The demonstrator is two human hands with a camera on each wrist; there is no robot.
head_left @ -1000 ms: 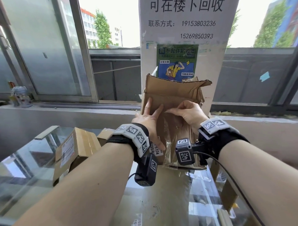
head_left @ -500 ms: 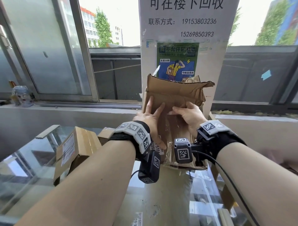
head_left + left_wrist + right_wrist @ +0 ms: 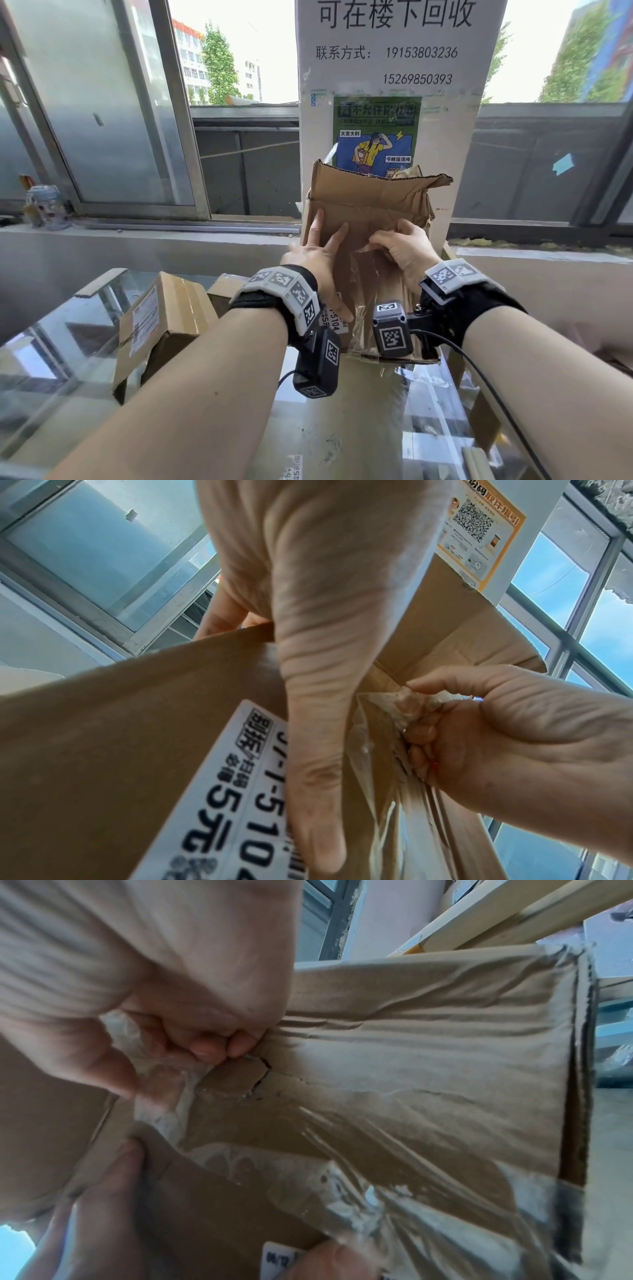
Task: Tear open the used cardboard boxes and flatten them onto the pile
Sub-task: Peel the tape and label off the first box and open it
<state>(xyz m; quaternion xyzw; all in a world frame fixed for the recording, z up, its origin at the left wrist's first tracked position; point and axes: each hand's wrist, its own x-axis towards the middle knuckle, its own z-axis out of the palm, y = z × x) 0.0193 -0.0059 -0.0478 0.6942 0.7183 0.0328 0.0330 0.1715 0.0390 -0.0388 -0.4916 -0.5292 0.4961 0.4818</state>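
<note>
Upright, box [image 3: 368, 219] stands on glass table [image 3: 51, 370] at 12 o'clock, base hidden by wrist cameras. Left hand [image 3: 317, 255] flat on it, fingers straight. Right hand [image 3: 404, 248] at 1 o'clock, fingers curled, pinching tape [image 3: 150, 1047]; label [image 3: 219, 799] cut off.

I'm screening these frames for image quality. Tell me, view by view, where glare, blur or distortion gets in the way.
Head view: sky behind the window blown out white, straight frames bowed by the wide lens, glass tabletop full of reflections. Left wrist view: left hand looms stretched; the label stays readable. Right wrist view: right hand soft and blurred, glare streaks on the clear tape.
</note>
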